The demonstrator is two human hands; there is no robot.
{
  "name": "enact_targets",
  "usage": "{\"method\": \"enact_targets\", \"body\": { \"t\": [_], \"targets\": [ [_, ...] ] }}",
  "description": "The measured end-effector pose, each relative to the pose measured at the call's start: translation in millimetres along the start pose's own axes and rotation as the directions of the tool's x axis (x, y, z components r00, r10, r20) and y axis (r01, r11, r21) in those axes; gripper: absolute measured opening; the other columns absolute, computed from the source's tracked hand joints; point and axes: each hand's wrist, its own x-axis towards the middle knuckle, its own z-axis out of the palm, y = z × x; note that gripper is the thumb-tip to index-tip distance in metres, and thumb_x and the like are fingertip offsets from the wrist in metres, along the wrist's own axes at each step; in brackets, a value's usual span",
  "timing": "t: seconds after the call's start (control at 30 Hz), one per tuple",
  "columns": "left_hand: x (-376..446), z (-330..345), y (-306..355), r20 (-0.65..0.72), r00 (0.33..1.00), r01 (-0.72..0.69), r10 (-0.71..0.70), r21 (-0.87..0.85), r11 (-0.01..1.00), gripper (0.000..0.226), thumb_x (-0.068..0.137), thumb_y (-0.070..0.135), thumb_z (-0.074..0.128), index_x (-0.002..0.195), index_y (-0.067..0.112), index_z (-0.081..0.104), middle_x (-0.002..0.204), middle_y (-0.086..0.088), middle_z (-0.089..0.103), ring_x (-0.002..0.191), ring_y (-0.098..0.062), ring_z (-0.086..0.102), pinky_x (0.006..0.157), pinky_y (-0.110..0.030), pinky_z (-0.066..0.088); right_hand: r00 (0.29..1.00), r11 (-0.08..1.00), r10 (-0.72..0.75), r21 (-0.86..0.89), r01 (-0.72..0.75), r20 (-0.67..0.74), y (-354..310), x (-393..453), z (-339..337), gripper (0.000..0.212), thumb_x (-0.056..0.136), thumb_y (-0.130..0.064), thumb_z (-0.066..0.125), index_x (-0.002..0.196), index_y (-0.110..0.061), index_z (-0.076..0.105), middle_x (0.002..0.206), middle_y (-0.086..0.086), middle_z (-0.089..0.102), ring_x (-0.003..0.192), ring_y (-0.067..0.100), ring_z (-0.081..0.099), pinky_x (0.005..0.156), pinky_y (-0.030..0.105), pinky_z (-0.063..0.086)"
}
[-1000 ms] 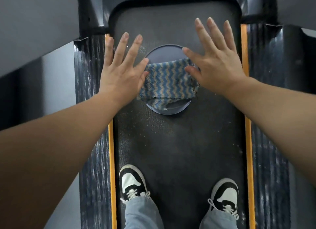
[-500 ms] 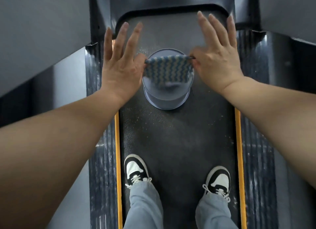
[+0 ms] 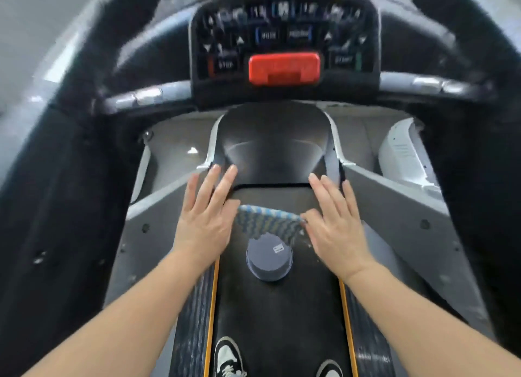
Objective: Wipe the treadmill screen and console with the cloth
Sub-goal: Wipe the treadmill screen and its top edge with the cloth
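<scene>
Camera view has tipped up since 0.5 s ago: console (image 3: 283,38) now in sight at top, w/ red stop key (image 3: 284,68) in its lower middle; before, only belt & feet showed. Both hands went on holding the cloth stretched between them, now lifted clear above the tub rather than across its rim.

Cloth (image 3: 269,223) – blue/tan zigzag, top edge pulled taut, rest hanging down, lower edge overlapping the far rim of the grey round tub (image 3: 269,259) in the view. Tub sits on the treadmill belt (image 3: 276,320), small white label on its top. Cloth well below the console, not touching it.

Left hand (image 3: 204,221): fingers straight & spread, pointing fwd; thumb side pinches the cloth's left corner. Right hand (image 3: 335,230): fingers straight, close together; thumb & forefinger side pinch the right corner. Exact pinch contact partly hidden behind the cloth edge.

Grey handlebar (image 3: 146,96) runs either side of the console, blurred. Console labels smeared, can't read them. Orange stripes edge the belt. Black-white shoes (image 3: 228,357) at bottom, left one plain, right one only partly in frame.
</scene>
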Motion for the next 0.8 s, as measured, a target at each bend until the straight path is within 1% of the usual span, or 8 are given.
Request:
{"method": "enact_targets", "body": {
  "t": [0.07,0.13,0.23,0.37,0.5,0.63,0.73,0.8],
  "targets": [
    [22,-54,-8,-0.052,0.999,-0.015,0.015,0.015,1.0,0.01,0.091,0.006,0.062,0.087,0.014,0.065,0.157,-0.015,0.037,0.145,-0.039,0.032,0.117,-0.064,0.022,0.998,1.0,-0.026,0.013,0.027,-0.05,-7,16,-50,0.015,0.087,-0.01,0.074,0.077,-0.009,0.062,0.154,0.023,0.039,0.143,0.04,0.036,0.113,0.065,0.027],
    [44,-102,-15,-0.111,0.994,-0.005,0.009,0.039,0.999,0.018,0.096,0.007,0.054,0.085,0.014,0.066,0.155,-0.015,0.04,0.144,-0.038,0.032,0.116,-0.064,0.023,0.994,0.999,-0.049,0.008,0.05,-0.097,-8,36,-96,0.016,0.086,-0.01,0.076,0.076,-0.011,0.063,0.152,0.022,0.041,0.142,0.04,0.038,0.115,0.064,0.026],
    [77,-163,-26,-0.178,0.984,-0.004,0.015,0.065,0.998,0.023,0.096,0.008,0.05,0.088,0.014,0.07,0.156,-0.014,0.036,0.145,-0.038,0.03,0.118,-0.062,0.019,0.98,0.994,-0.112,0.003,0.114,-0.166,-4,73,-157,0.016,0.087,-0.011,0.075,0.077,-0.011,0.063,0.15,0.022,0.044,0.14,0.04,0.04,0.115,0.063,0.026],
    [127,-228,-39,-0.258,0.966,0.032,-0.001,0.114,0.993,0.03,0.103,0.012,0.042,0.088,0.016,0.067,0.156,-0.011,0.033,0.147,-0.035,0.027,0.12,-0.06,0.013,0.941,0.981,-0.189,-0.021,0.19,-0.283,14,131,-235,0.016,0.088,-0.009,0.072,0.076,-0.011,0.062,0.15,0.021,0.044,0.14,0.039,0.041,0.115,0.064,0.025],
    [186,-287,-51,-0.335,0.942,0.061,0.012,0.207,0.976,0.011,0.096,0.012,0.062,0.085,0.016,0.065,0.154,-0.013,0.042,0.146,-0.036,0.032,0.12,-0.06,0.015,0.89,0.965,-0.26,-0.067,0.254,-0.374,36,190,-314,0.016,0.089,-0.01,0.072,0.077,-0.01,0.062,0.151,0.021,0.043,0.14,0.039,0.04,0.116,0.064,0.023],
    [244,-345,-57,-0.432,0.901,0.093,0.026,0.252,0.963,0.011,0.095,0.01,0.06,0.087,0.015,0.066,0.151,-0.015,0.046,0.141,-0.038,0.038,0.116,-0.064,0.021,0.84,0.952,-0.305,-0.108,0.288,-0.449,56,237,-384,0.014,0.092,-0.014,0.069,0.079,-0.01,0.064,0.151,0.021,0.043,0.139,0.039,0.041,0.115,0.063,0.025],
    [275,-374,-55,-0.514,0.858,0.129,0.019,0.251,0.959,0.017,0.098,0.011,0.052,0.089,0.015,0.066,0.151,-0.015,0.046,0.142,-0.038,0.036,0.118,-0.063,0.018,0.799,0.951,-0.301,-0.108,0.288,-0.52,70,260,-418,0.015,0.093,-0.016,0.069,0.08,-0.009,0.064,0.15,0.022,0.042,0.137,0.038,0.043,0.116,0.06,0.026],
    [292,-382,-53,-0.559,0.829,0.155,0.009,0.245,0.957,0.014,0.097,0.012,0.055,0.09,0.016,0.067,0.15,-0.015,0.046,0.141,-0.037,0.036,0.118,-0.062,0.016,0.782,0.954,-0.291,-0.109,0.278,-0.552,78,272,-430,0.015,0.092,-0.017,0.07,0.082,-0.009,0.065,0.148,0.022,0.044,0.135,0.037,0.043,0.117,0.059,0.025]
  ]
}}
